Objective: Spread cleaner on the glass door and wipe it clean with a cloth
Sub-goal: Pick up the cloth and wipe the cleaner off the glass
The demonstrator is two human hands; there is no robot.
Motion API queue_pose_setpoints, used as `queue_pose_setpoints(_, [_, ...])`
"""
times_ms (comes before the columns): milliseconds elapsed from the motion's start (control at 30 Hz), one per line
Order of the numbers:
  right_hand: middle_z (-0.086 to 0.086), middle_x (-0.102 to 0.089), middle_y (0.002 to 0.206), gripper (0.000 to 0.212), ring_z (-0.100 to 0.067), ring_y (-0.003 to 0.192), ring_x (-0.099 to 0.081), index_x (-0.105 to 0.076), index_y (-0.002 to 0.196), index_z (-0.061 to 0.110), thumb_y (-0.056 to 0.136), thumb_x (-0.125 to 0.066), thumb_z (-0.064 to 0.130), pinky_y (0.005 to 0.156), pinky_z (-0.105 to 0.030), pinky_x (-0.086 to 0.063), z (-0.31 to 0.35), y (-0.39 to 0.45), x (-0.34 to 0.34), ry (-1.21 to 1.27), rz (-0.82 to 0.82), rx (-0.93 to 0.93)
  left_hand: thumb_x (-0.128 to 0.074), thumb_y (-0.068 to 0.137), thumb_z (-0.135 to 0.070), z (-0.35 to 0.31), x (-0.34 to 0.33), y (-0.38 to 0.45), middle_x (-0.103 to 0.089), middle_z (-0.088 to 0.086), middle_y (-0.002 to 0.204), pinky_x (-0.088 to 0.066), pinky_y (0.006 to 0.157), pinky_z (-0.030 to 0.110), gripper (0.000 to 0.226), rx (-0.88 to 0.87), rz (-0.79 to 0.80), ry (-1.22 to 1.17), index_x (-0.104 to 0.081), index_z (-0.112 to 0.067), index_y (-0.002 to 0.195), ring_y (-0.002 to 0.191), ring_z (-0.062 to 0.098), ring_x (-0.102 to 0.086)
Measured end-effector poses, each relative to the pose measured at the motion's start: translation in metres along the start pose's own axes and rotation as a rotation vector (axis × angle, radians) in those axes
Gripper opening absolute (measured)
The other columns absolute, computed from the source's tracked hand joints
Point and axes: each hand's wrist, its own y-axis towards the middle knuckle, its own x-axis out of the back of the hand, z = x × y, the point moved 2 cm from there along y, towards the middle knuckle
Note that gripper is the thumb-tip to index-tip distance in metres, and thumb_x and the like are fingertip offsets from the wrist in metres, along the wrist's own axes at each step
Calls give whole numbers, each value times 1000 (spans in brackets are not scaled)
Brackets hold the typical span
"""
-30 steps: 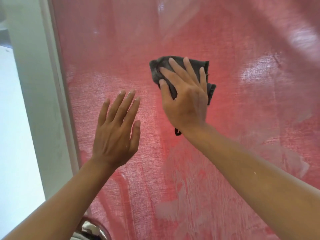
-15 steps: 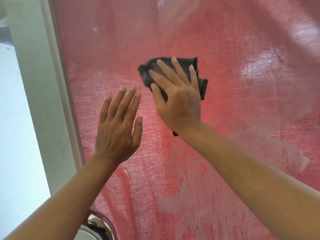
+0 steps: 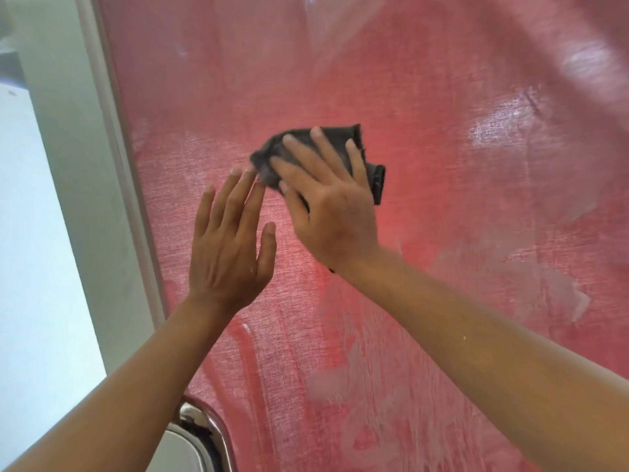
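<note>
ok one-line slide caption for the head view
Right hand presses a dark cloth on the streaked glass door; left hand open beside it.

The glass door (image 3: 442,107) fills most of the view, with red woven fabric showing through the pane and a pale frame (image 3: 112,158) along its left edge. Whitish cleaner smears (image 3: 357,386) streak the lower glass and patch its right side. A dark cloth (image 3: 367,158) lies flat against the middle of the pane under the right hand (image 3: 326,206), and the left hand (image 3: 228,247) is spread flat just beside it.
</note>
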Motion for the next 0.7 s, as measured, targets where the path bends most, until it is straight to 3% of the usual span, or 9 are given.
queue_pose_setpoints(100, [3,-60,147,31,-25,147,-45,-71,131,24,104,-57,27,123,-55,-26,-7,-15,8,-7,95,176,-43,105,-27,0,2,-3,-32,20,165,-17,129,54,59,40,-15,16,-35,1,157,156,34,-25])
queue_pose_setpoints(300, [2,-61,145,30,-26,146,-46,-72,128,23,102,-58,24,123,-56,-25,2,19,-1,16,-23,-29,-37,105,-26,0,1,-4,-25,19,169,-14,129,58,61,29,5,21,-31,2,158,159,34,-19])
queue_pose_setpoints(533, [4,-59,148,28,-23,146,-45,-73,129,25,102,-62,24,121,-57,-30,-5,-66,19,-2,75,116,-33,106,-28,-2,-3,-6,-27,21,168,-10,129,59,59,2,16,41,-35,2,157,159,34,-17])
queue_pose_setpoints(600, [4,-57,149,30,-23,147,-44,-71,132,25,102,-62,27,122,-56,-27,-18,-52,22,-25,33,30,-35,106,-28,-5,-2,-8,-28,20,167,-9,128,60,58,-7,23,45,-36,0,157,158,34,-18])
queue_pose_setpoints(700, [4,-56,151,33,-22,149,-40,-69,134,25,105,-55,31,125,-52,-22,-37,-29,28,-52,-104,-265,-36,105,-28,-11,-2,-10,-27,19,168,-8,128,61,59,-34,40,30,-36,-2,158,158,33,-19])
